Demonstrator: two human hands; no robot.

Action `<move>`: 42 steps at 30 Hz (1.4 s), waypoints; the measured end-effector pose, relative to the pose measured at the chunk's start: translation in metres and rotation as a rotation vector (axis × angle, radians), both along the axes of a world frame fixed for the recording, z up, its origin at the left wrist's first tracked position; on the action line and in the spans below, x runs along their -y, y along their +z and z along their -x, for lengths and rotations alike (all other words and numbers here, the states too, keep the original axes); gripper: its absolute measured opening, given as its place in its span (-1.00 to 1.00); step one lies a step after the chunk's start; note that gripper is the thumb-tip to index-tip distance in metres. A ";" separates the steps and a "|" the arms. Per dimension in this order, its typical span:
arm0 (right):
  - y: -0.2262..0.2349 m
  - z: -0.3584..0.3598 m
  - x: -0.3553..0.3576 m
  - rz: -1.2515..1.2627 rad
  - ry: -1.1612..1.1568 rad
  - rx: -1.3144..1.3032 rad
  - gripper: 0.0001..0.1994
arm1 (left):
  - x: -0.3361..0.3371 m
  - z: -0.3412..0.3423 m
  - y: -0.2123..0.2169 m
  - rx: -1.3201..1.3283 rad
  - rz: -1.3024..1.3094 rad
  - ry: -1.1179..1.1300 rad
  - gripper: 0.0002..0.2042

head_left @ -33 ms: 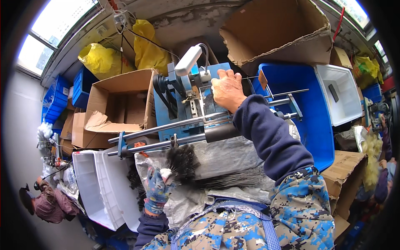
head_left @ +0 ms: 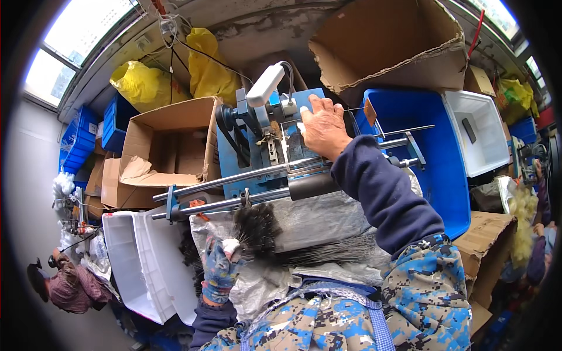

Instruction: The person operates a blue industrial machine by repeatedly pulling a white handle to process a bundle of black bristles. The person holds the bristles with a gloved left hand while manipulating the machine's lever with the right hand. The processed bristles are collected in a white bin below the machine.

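Note:
My right hand point(head_left: 325, 127), bare below a dark blue sleeve, lies palm down on the blue bed of a bench machine point(head_left: 236, 186). Its thumb points toward the machine's metal clamp point(head_left: 273, 153); the other fingers are slightly apart, and their undersides are hidden. My left hand point(head_left: 220, 266) wears a multicoloured glove with a white tip. Its fingers are curled beside a black bristle bundle point(head_left: 257, 227) on a silvery sheet point(head_left: 310, 220); what they hold cannot be made out. Long thin wires point(head_left: 333, 250) with dark bristles lie across the sheet at my lap.
Two parallel rails point(head_left: 228, 174) cross the machine's front. Right of it stand a blue bin point(head_left: 448, 193) and a white tub point(head_left: 481, 137). Cardboard boxes point(head_left: 167, 111) and a white crate point(head_left: 126, 263) stand left. Another person point(head_left: 76, 284) is at far left.
My right hand and forearm have shifted slightly right on the machine bed, and the thumb shows more. My left hand stays almost in place.

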State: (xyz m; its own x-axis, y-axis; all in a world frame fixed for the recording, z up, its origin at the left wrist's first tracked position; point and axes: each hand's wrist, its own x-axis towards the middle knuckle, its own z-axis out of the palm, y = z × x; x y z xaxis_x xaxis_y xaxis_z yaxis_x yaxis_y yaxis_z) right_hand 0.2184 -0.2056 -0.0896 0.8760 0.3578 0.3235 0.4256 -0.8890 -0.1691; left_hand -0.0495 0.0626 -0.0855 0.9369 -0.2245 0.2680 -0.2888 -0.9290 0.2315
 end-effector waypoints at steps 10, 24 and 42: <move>0.010 0.037 0.005 -0.012 -0.005 -0.218 -0.41 | 0.039 -0.002 0.069 0.045 0.782 -0.013 -0.55; 0.003 0.037 -0.030 -0.065 0.140 -0.236 -0.43 | 0.062 -0.020 0.077 -0.062 1.252 0.117 -0.30; 0.094 0.084 0.078 0.125 0.339 -0.233 -0.96 | 0.010 -0.019 0.057 0.166 1.397 0.386 -0.37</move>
